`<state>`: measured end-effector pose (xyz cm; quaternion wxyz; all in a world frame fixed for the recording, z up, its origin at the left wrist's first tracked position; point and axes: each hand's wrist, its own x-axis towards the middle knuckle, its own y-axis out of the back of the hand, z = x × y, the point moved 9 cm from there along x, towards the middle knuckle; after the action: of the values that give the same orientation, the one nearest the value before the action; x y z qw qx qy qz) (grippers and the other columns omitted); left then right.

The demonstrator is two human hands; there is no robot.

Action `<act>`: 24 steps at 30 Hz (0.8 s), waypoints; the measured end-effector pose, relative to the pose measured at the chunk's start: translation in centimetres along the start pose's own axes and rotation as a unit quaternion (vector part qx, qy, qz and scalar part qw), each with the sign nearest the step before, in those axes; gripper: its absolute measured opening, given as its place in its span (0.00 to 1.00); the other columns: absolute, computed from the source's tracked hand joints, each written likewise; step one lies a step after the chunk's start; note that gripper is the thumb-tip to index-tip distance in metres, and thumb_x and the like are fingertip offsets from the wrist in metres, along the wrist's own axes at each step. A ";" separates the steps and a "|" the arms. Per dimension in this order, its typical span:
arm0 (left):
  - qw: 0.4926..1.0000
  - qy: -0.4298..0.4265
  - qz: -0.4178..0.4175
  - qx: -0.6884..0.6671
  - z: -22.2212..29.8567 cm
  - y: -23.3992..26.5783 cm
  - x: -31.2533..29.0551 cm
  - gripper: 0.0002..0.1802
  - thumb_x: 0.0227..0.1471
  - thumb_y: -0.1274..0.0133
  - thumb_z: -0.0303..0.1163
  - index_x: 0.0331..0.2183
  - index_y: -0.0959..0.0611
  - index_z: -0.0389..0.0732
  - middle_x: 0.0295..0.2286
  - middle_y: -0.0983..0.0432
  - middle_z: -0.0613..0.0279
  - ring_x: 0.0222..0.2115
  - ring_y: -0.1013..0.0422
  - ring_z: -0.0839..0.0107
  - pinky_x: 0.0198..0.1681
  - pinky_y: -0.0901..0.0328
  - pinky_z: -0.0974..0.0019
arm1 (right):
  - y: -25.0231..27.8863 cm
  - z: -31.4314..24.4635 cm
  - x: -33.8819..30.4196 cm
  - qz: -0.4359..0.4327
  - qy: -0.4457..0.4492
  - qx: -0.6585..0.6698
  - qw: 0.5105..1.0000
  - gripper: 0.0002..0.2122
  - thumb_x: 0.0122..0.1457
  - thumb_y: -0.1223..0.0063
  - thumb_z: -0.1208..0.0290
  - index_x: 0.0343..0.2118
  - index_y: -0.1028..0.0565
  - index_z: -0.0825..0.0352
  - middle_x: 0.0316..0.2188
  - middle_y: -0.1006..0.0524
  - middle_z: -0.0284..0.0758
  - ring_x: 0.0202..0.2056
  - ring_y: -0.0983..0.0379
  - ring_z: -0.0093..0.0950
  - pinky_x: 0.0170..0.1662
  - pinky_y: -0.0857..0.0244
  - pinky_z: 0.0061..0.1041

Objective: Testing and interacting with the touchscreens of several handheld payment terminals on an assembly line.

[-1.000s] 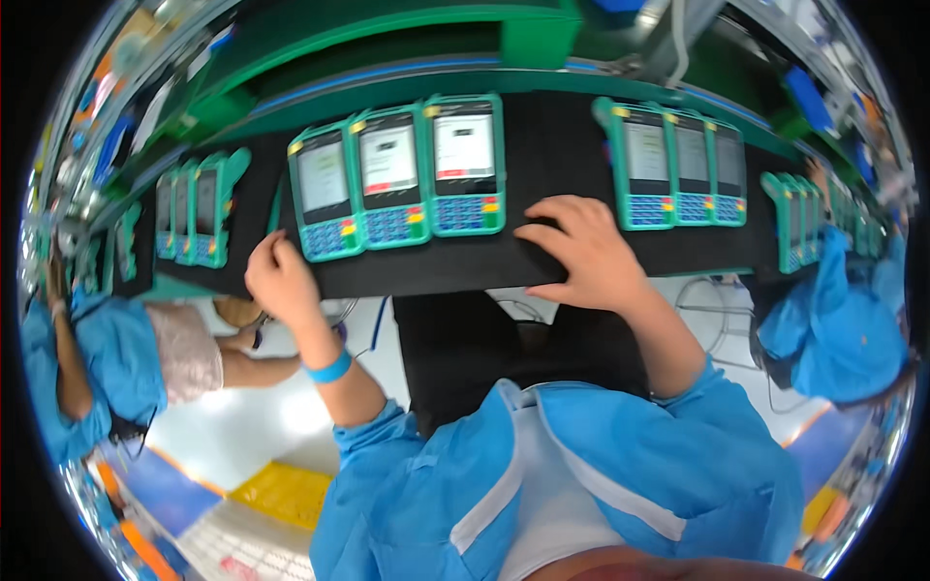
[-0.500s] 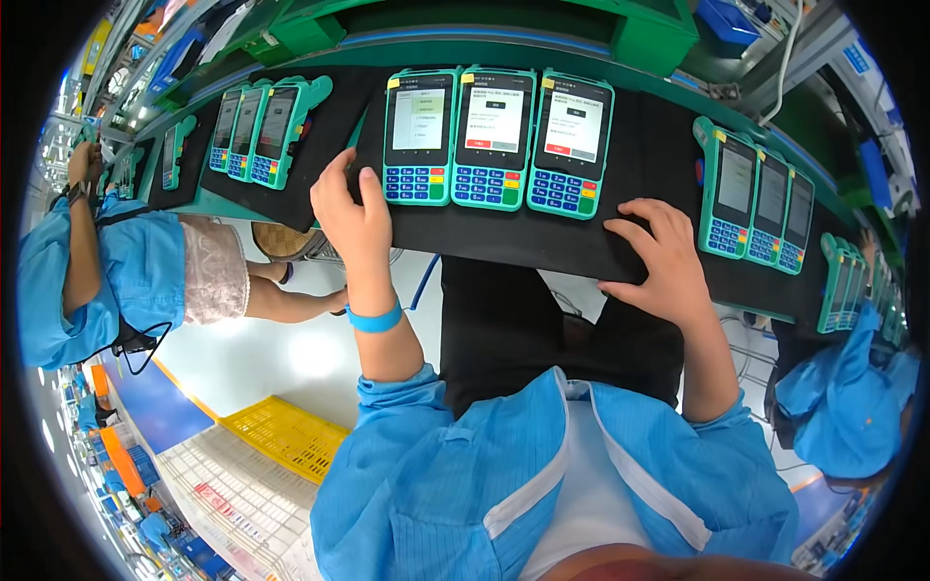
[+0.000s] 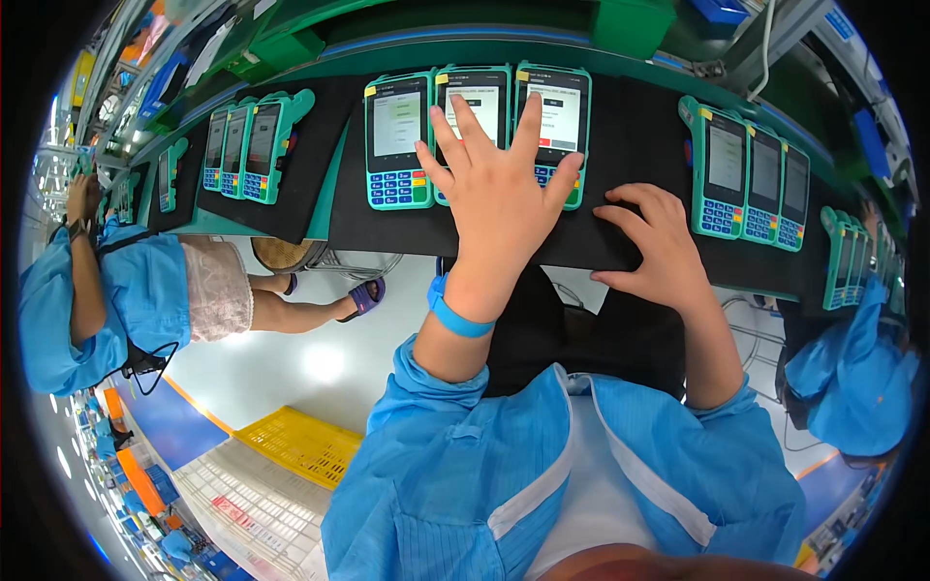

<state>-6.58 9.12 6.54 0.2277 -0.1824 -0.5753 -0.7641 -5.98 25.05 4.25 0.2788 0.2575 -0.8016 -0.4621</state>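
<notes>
Teal terminals (image 3: pixel 475 131) stand three abreast on the black mat (image 3: pixel 639 145) ahead of me. My left hand (image 3: pixel 499 189) lies spread over the middle and right ones, fingers open, gripping nothing, fingertips on their screens. My right hand (image 3: pixel 659 247) rests half-curled on the mat's front edge, also empty. More terminals (image 3: pixel 756 179) sit to the right.

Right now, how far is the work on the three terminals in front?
All three screens are lit. The left hand lies spread over the middle terminal and right terminal; the right hand rests on the black mat. The left terminal is untouched.
</notes>
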 end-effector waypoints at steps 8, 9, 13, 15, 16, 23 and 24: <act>0.999 0.012 0.002 0.032 1.7 -0.7 0.6 0.32 0.51 0.51 0.60 0.53 0.25 0.55 0.52 0.43 0.24 0.57 0.51 0.26 0.56 0.59 0.28 | 0.1 0.2 -0.2 0.002 0.001 0.000 1.000 0.30 0.34 0.30 0.63 0.46 0.26 0.60 0.50 0.32 0.36 0.55 0.39 0.38 0.57 0.46 0.38; 0.999 0.012 0.006 0.044 1.8 -0.7 0.6 0.31 0.52 0.52 0.61 0.54 0.25 0.56 0.52 0.41 0.26 0.56 0.49 0.27 0.57 0.59 0.29 | 0.0 0.3 -0.2 0.001 0.002 0.000 1.000 0.30 0.35 0.30 0.63 0.46 0.26 0.60 0.50 0.32 0.36 0.55 0.39 0.38 0.57 0.46 0.38; 0.997 0.010 0.010 0.076 1.8 -1.2 0.7 0.31 0.52 0.53 0.62 0.52 0.22 0.55 0.51 0.40 0.25 0.56 0.50 0.27 0.57 0.58 0.29 | 0.1 0.3 -0.2 0.002 0.006 0.002 1.000 0.30 0.35 0.30 0.62 0.46 0.26 0.61 0.50 0.32 0.36 0.55 0.39 0.38 0.58 0.47 0.39; 0.997 0.008 0.007 0.073 2.0 -1.0 0.8 0.32 0.52 0.53 0.62 0.52 0.23 0.55 0.51 0.40 0.25 0.56 0.50 0.27 0.57 0.58 0.30 | 0.0 0.3 -0.3 0.005 0.010 -0.001 1.000 0.31 0.34 0.31 0.60 0.46 0.26 0.61 0.50 0.32 0.36 0.55 0.39 0.38 0.56 0.47 0.38; 0.997 0.008 0.004 0.073 2.1 -0.9 0.8 0.32 0.52 0.53 0.62 0.52 0.23 0.55 0.51 0.40 0.25 0.56 0.50 0.26 0.57 0.58 0.30 | 0.0 0.3 -0.3 0.006 0.009 -0.002 1.000 0.31 0.34 0.31 0.60 0.46 0.26 0.61 0.50 0.32 0.36 0.55 0.39 0.38 0.56 0.47 0.38; 0.997 0.026 -0.007 0.077 1.7 -1.1 0.7 0.32 0.52 0.53 0.62 0.53 0.24 0.56 0.53 0.42 0.24 0.57 0.50 0.25 0.57 0.57 0.29 | 0.0 0.3 -0.4 -0.001 0.006 0.003 1.000 0.30 0.35 0.31 0.61 0.46 0.26 0.61 0.50 0.32 0.36 0.55 0.39 0.38 0.57 0.47 0.38; 0.996 0.024 -0.011 0.082 1.7 -1.2 0.6 0.32 0.52 0.53 0.62 0.53 0.24 0.56 0.53 0.42 0.25 0.57 0.51 0.25 0.57 0.57 0.29 | -0.1 0.3 -0.4 -0.006 0.003 0.004 1.000 0.29 0.37 0.30 0.61 0.46 0.26 0.61 0.51 0.32 0.37 0.56 0.39 0.38 0.58 0.47 0.39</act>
<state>-7.75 10.94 6.37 0.2470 -0.1387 -0.6326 -0.7209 -5.92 25.45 4.00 0.2773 0.2651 -0.8010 -0.4596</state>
